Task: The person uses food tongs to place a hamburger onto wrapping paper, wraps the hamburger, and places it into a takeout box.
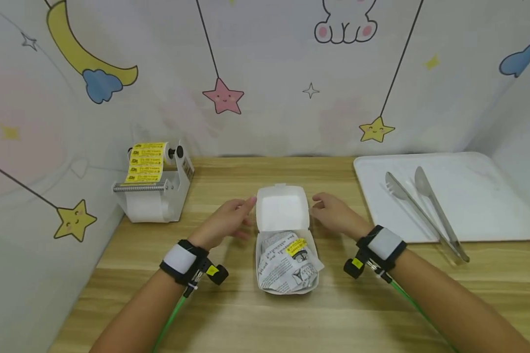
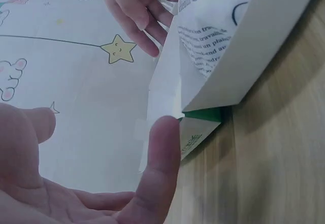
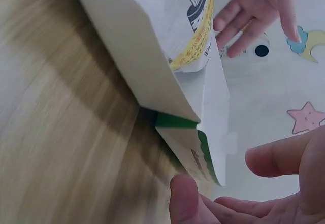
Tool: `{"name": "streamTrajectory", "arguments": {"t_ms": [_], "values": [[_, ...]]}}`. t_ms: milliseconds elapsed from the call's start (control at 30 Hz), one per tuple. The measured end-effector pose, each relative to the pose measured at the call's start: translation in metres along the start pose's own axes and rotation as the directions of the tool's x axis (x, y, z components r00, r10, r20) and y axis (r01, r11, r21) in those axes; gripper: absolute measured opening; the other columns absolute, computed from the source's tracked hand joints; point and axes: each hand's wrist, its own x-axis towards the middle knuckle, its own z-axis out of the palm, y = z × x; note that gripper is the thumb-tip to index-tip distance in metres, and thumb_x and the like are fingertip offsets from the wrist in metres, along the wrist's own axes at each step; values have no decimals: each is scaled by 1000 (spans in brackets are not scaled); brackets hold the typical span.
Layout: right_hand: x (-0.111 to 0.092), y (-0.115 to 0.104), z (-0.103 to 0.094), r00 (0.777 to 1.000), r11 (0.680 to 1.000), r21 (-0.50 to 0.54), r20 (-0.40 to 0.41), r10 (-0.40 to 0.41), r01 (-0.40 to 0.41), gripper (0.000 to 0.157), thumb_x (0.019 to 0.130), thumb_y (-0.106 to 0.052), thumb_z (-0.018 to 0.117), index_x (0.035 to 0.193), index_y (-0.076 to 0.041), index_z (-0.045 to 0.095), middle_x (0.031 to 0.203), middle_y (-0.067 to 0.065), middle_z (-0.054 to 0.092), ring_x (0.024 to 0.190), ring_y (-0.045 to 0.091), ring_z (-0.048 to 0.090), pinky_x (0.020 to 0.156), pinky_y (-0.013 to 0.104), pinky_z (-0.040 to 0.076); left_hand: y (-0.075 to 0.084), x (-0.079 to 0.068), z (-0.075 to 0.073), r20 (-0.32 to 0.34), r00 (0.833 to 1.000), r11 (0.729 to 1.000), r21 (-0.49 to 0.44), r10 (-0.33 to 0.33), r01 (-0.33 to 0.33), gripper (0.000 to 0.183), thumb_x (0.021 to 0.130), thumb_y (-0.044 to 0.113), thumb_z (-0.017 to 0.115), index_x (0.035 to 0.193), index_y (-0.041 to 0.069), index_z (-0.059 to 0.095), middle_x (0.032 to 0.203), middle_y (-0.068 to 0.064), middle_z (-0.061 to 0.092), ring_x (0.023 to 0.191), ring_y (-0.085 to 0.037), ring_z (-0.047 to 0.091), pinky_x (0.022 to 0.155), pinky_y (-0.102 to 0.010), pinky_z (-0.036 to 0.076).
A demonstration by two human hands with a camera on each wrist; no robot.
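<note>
A white clamshell food box [image 1: 282, 210] lies on the table with its lid tipped back, away from the person. In its near half sits a bundle wrapped in printed paper [image 1: 282, 269], bearing a yellow label [image 1: 296, 246]. To the left of the lid is my left hand [image 1: 224, 221], its thumb near the lid's edge and its fingers apart. My right hand [image 1: 339, 214] is on the opposite side, fingers loosely bent beside the lid. Neither hand holds anything; whether fingertips touch the lid, I cannot tell. Green shows at the box's hinge in both wrist views.
A label dispenser [image 1: 176, 196] with a roll of yellow labels [image 1: 145, 162] stands at the back left. On the right, a white tray [image 1: 490, 196] carries metal tongs [image 1: 439, 208], whose handle end reaches past its front edge. A printed wall [image 1: 282, 122] closes off the back.
</note>
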Motion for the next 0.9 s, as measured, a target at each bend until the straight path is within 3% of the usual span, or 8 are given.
{"name": "streamTrajectory", "arguments": {"t_ms": [100,200,333,533,733,900], "values": [[6,-1,4,997,997,54,48,52,-55,60,99,-27,46,145,7,29,131,27,53,102,30,60,86,40,50,0,5,4,78,996,999,-38,-32,35,82,95,62,32,138,-8,40,129,-28,47,116,-39,50,79,-45,55],[8,-1,5,996,995,78,74,52,-57,54,99,-27,46,140,6,38,119,23,61,89,26,61,79,38,51,2,6,6,127,992,999,-43,-19,25,81,96,63,26,137,-5,43,129,-28,50,118,-40,50,79,-47,54],[7,-3,6,996,993,114,86,35,-45,49,99,-31,46,138,-1,44,116,18,62,95,25,60,78,37,52,6,4,7,153,988,998,-68,13,-3,80,96,63,24,140,-2,41,130,-28,50,120,-40,50,79,-47,54],[2,-7,2,999,981,192,44,14,-22,66,98,-34,48,151,-2,23,137,23,49,111,30,58,88,40,51,12,0,10,90,996,996,-93,26,-17,75,97,60,22,144,3,35,129,-27,46,119,-40,49,75,-47,55],[-7,-9,-5,996,967,239,-13,-88,88,58,99,-26,46,150,-2,28,136,21,48,107,30,60,86,39,53,15,-4,13,23,1000,991,-134,19,-16,84,97,63,17,144,-5,29,132,-28,43,123,-41,44,76,-49,55],[-14,-7,-10,980,927,325,2,-198,187,49,99,-16,33,146,-1,35,136,20,48,114,34,54,89,40,51,16,-6,14,20,999,983,-178,47,-43,84,96,64,13,138,-3,40,126,-26,46,121,-40,45,78,-52,53]]}}
